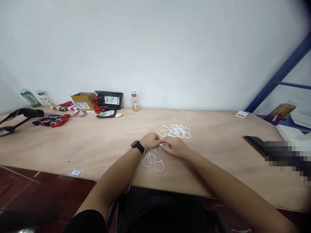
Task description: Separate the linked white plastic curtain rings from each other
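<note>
My left hand, with a black watch at the wrist, has its fingers curled in a pinch. Its fingertips meet those of my right hand, which is also closed. Between them shows a small part of a white curtain ring; the fingers cover the rest. Just beyond the hands lies a loose pile of white curtain rings, each with a small eyelet. Nearer to me several more rings overlap below my left hand, and a single ring lies a little apart at their right.
A bottle, black parcel and open carton stand along the wall. Red and blue packets and a black strapped device lie left. At right are a phone, a white block and a blue frame.
</note>
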The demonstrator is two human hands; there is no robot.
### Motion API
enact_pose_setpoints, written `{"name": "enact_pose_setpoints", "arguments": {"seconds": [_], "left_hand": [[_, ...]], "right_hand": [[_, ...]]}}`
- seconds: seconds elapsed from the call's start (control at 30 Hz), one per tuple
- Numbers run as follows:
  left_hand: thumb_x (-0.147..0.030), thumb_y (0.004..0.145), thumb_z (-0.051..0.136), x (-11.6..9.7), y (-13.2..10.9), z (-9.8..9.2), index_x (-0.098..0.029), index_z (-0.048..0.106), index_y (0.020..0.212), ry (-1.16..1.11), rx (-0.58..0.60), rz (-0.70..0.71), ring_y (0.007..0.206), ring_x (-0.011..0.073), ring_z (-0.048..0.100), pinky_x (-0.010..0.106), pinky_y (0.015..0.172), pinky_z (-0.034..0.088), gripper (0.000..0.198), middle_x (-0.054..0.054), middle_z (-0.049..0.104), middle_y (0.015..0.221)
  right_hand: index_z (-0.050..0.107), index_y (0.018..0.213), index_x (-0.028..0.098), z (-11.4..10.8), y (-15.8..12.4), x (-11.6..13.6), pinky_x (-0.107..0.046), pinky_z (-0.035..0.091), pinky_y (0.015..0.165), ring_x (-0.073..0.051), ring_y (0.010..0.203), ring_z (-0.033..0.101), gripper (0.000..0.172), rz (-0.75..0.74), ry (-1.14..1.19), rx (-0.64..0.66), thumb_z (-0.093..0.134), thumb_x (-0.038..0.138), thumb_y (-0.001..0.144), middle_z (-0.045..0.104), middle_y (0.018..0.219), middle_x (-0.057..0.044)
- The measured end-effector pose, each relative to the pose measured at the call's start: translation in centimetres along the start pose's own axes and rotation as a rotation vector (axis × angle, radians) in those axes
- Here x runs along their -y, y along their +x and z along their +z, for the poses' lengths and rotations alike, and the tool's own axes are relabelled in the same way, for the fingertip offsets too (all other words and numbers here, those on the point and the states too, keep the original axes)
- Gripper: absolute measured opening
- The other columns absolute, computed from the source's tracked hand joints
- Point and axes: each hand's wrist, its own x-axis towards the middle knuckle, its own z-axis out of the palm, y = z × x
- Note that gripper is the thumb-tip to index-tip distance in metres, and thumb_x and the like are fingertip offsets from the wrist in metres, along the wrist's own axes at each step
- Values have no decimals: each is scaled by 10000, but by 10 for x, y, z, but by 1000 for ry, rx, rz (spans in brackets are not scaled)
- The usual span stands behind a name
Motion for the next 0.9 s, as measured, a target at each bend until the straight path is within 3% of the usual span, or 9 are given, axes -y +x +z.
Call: {"name": "enact_pose_setpoints", "arguments": {"seconds": [0.17, 0.37, 0.57, 0.7, 0.77, 0.83, 0.9], "left_hand": [[-277, 748, 511, -1, 2, 0, -145, 583, 599, -104, -6, -31, 500, 96, 426, 221, 495, 301, 212, -27, 489, 498], [-265, 713, 491, -4, 0, -2, -150, 550, 565, -140, -18, -38, 501, 94, 418, 223, 494, 298, 197, -33, 463, 493], [-275, 723, 501, -8, -1, 4, -145, 553, 553, -106, -45, -34, 486, 94, 413, 227, 479, 282, 220, -29, 470, 484], [-277, 745, 490, -9, 1, 5, -134, 616, 627, -149, -37, -46, 504, 105, 458, 222, 499, 337, 224, -19, 515, 516], [-283, 778, 468, -6, 2, 0, -132, 657, 689, -144, -54, 8, 581, 122, 520, 225, 571, 400, 258, 5, 580, 600], [-270, 797, 460, 0, 1, -8, -147, 699, 772, -100, -91, 120, 762, 145, 582, 237, 724, 445, 270, 40, 657, 800], [-227, 713, 559, 7, 0, -15, -186, 728, 884, -3, -59, 164, 890, 169, 588, 248, 829, 444, 244, 51, 669, 974]], "right_hand": [[666, 1014, 202, 0, -1, -5, -270, 434, 635, -142, 623, 577, 206, -15, 33, -46, 532, 225, 859, 682, 787, -39], [675, 928, 192, 0, 0, -4, -246, 421, 611, -128, 593, 565, 206, -49, 56, -56, 516, 159, 801, 664, 711, -18], [623, 730, 192, 8, 0, -2, -239, 401, 591, -134, 585, 538, 193, 60, 2, -122, 493, 79, 642, 615, 624, -3], [583, 622, 202, 9, 0, -9, -249, 416, 587, -139, 573, 546, 171, 85, -20, -187, 468, 81, 661, 614, 599, -8], [618, 657, 207, 5, -1, -16, -266, 456, 628, -151, 618, 590, 201, 74, -14, -226, 462, 89, 704, 656, 654, -20], [678, 815, 214, -1, -1, -24, -307, 497, 740, -179, 759, 644, 238, 108, -23, -280, 468, 114, 762, 713, 821, -42], [683, 996, 222, -8, -1, -32, -367, 494, 856, -212, 923, 645, 283, 202, -72, -331, 476, 153, 816, 709, 1026, -66]]}}
